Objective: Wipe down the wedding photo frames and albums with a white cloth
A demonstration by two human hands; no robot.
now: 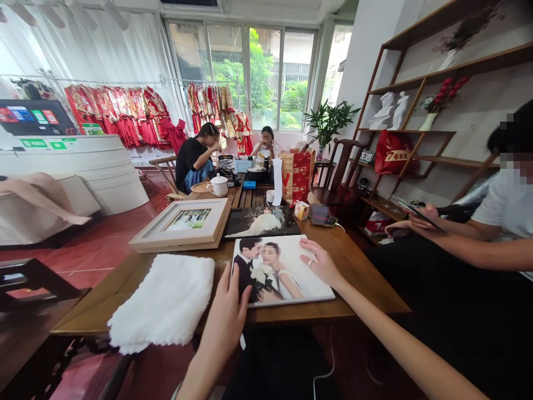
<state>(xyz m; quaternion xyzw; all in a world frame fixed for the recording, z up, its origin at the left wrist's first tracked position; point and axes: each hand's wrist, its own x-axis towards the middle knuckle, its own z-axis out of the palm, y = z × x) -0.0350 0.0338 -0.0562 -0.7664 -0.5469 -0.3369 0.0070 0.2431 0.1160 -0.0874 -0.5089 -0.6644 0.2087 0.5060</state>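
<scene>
A white-edged wedding photo point(266, 272) lies flat at the near edge of the wooden table; whether it is a panel or an album cover I cannot tell. Along its left edge my left hand point(228, 305) has its fingers stretched out, close against the side. My right hand point(322, 262), wearing a ring, rests flat over the photo's right part with its fingers extended. Left of my left hand is a folded white cloth point(166, 300), draping over the table edge. Beyond the photo lies a darker wedding picture point(264, 221). Pale wooden picture frames point(183, 225) are stacked to its left.
On the wooden table point(362, 278) stand a white lidded cup point(218, 185), a red paper bag point(297, 175), a small box point(301, 210) and a phone point(323, 216) on a cable. Two people sit at the far end. Another person point(499, 211) holds a phone at right.
</scene>
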